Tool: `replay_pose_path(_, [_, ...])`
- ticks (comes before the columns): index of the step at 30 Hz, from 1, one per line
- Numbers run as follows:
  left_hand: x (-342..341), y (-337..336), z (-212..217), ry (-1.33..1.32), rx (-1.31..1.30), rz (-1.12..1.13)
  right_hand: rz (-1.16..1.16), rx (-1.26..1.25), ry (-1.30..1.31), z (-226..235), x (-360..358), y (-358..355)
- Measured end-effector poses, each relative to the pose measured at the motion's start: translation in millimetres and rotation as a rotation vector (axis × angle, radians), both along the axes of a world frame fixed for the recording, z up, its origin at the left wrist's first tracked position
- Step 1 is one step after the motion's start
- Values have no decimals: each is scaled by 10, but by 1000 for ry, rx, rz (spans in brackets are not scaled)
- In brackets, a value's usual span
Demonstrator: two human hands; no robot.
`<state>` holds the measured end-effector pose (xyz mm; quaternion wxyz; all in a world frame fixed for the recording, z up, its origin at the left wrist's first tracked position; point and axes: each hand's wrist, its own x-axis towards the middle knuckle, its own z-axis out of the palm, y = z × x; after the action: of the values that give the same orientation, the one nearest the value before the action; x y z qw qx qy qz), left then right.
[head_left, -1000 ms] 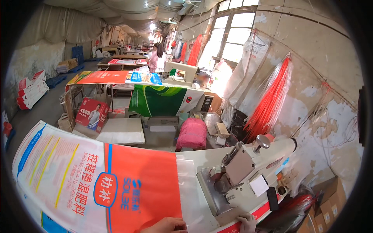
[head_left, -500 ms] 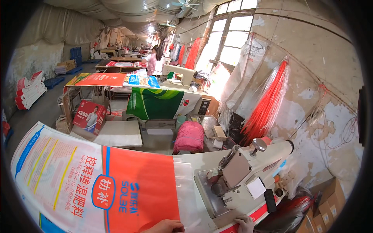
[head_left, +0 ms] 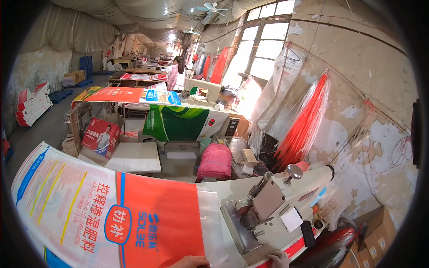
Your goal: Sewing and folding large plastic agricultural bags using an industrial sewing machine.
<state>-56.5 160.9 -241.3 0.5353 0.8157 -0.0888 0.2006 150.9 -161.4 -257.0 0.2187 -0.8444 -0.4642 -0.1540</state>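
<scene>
A large printed plastic sack [head_left: 156,210], white with an orange panel, drapes over the near table and curves down at the left. My left hand [head_left: 191,261] is on its near orange part, fingers bent against it and partly cut off by the lower edge. The pale right hand [head_left: 279,259], apparently gloved, has its fingers curled at a red-and-white printed strip [head_left: 295,248] along the front of the sewing machine [head_left: 272,196]. What lies beneath those fingers is hidden. The machine's head stands just beyond, with a white paper [head_left: 291,219] and a black phone-like object [head_left: 308,233] on it.
A pink thread spool [head_left: 214,163] stands behind the table. Red-and-white strands [head_left: 308,120] hang along the right wall, above cardboard boxes [head_left: 377,236]. Another sewing machine [head_left: 203,89] and a green sack [head_left: 178,123] are ahead; a person [head_left: 173,76] works farther off.
The view has shifted slightly, so the table and machine appear a little lower and to the left. Both hands stay at about the same places on the work.
</scene>
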Motion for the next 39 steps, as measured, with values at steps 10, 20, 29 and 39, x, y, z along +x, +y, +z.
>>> replay_pose_path(10, [11,-16,-62,-7,-15,9,21,-5,15,31,-1,6])
replay_pose_path(20, [-26,-14,136,44,-60,-2,17,0,-3,59,8,12])
replay_pose_path(29, [-34,-20,146,38,-72,6,0,-13,-3,7,12,-11])
replay_pose_path(39, [-35,-28,126,5,-92,-13,7,20,-5,34,-9,15])
